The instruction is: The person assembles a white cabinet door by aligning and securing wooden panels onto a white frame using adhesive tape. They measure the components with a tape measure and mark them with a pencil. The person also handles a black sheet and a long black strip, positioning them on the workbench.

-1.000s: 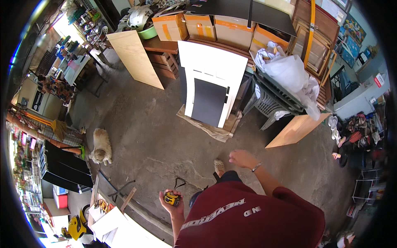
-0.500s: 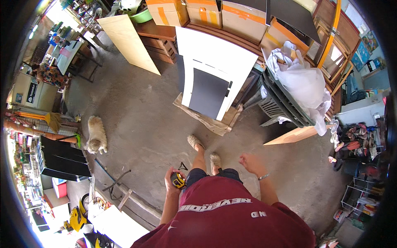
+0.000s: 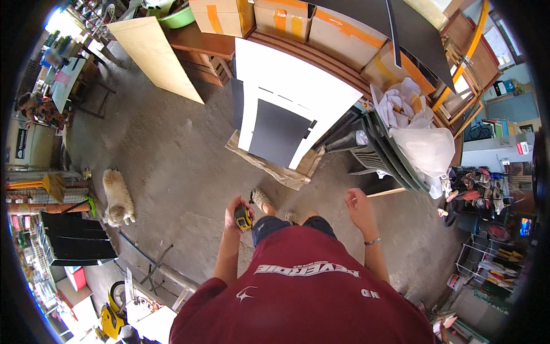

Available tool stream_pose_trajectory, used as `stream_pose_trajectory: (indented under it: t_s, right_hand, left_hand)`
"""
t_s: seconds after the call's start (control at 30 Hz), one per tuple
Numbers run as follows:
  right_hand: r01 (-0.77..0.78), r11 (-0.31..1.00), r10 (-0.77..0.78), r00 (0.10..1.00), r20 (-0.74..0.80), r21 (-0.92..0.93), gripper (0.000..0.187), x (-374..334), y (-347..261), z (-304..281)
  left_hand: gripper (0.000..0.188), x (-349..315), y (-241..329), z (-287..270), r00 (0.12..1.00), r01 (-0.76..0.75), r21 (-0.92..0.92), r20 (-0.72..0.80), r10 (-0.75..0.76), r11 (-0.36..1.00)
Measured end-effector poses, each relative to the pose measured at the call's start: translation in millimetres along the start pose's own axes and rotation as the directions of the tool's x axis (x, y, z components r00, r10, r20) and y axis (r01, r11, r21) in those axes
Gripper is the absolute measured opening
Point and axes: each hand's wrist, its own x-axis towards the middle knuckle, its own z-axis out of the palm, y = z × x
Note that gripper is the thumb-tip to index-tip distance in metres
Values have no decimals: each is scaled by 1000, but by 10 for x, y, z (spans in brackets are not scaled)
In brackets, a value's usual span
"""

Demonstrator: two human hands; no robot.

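My left hand (image 3: 233, 213) is closed around a yellow and black tape measure (image 3: 243, 218), held low in front of my left thigh. A dark wrist strap hangs beside it, partly hidden by my fingers. My right hand (image 3: 360, 209) is raised on the other side, empty, its fingers loosely bent and apart, with a bracelet (image 3: 372, 241) at the wrist. Ahead of me a white panel (image 3: 298, 69) leans upright with a dark grey sheet (image 3: 279, 132) against its lower part. Both rest on a folded brown cloth (image 3: 275, 171) on the floor.
Stacked green plastic chairs (image 3: 381, 150), topped with white plastic wrapping (image 3: 424, 146), stand at the right. A plywood board (image 3: 154, 60) leans at the left, near taped cardboard boxes (image 3: 283, 20). A light-coloured dog (image 3: 118, 198) lies on the floor. Another person (image 3: 46, 109) is at the far left.
My right hand has swung slightly outward and forward. My left hand has risen a little with the tape measure in it. The view has shifted, and my feet sit closer under my body.
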Motion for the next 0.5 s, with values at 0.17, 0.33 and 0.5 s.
stream_pose_trajectory:
  t_s: [0.17, 0.33, 0.5]
  right_hand:
    - [-42, 996, 47, 997, -69, 77, 26, 404, -285, -147]
    - [103, 986, -107, 994, 27, 134, 25, 1150, -181, 51]
    - [223, 956, -247, 963, 112, 192, 30, 2236, 268, 828]
  left_hand:
    - [42, 319, 209, 272, 989, 3, -16, -149, -6, 1000]
    - [44, 323, 18, 274, 954, 5, -18, -301, -10, 1000]
    - [44, 162, -582, 340, 889, -79, -66, -455, 40, 995]
